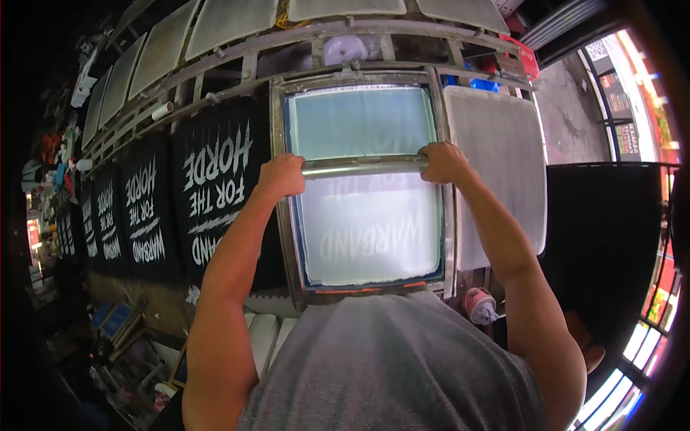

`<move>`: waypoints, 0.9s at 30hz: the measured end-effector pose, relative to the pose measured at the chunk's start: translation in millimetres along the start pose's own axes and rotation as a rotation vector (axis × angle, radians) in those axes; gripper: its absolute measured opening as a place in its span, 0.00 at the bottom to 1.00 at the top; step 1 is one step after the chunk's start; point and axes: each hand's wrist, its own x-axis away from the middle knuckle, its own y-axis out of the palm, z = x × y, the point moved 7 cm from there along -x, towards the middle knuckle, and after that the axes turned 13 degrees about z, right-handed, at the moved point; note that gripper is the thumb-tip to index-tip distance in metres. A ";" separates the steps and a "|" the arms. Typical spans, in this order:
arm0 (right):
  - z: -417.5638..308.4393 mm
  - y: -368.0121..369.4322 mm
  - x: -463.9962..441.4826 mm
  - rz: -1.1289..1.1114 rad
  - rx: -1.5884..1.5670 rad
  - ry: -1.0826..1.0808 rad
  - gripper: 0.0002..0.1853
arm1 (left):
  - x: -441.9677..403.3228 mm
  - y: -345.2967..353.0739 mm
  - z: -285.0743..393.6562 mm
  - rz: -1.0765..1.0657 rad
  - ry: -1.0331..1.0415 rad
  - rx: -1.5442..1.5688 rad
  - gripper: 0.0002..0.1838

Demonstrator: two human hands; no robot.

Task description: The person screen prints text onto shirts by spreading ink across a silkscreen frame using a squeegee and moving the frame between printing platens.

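A long squeegee [361, 169] lies across a framed printing screen [279, 115], spanning almost its full width. My left hand [282, 174] is closed round its left end. At the other end, my right hand [444, 162] grips it with fingers wrapped over the top. Below the squeegee the mesh [370, 215] looks whitish, with the lettering "WARBAND" showing through upside down. Above it, the mesh is blue-green with fainter lettering. Whatever lies under the screen is mostly hidden.
Black printed fabric panels [219, 161] with white lettering line the bench to the left. A bare grey board [496, 172] sits to the right. Several more grey boards [230, 25] stand behind the rail. A pinkish container [479, 305] is near the front edge.
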 end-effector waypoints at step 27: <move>-22.2 68.3 183.5 -0.002 -0.081 -0.033 0.29 | 196.9 74.8 22.5 0.049 -0.045 0.125 0.22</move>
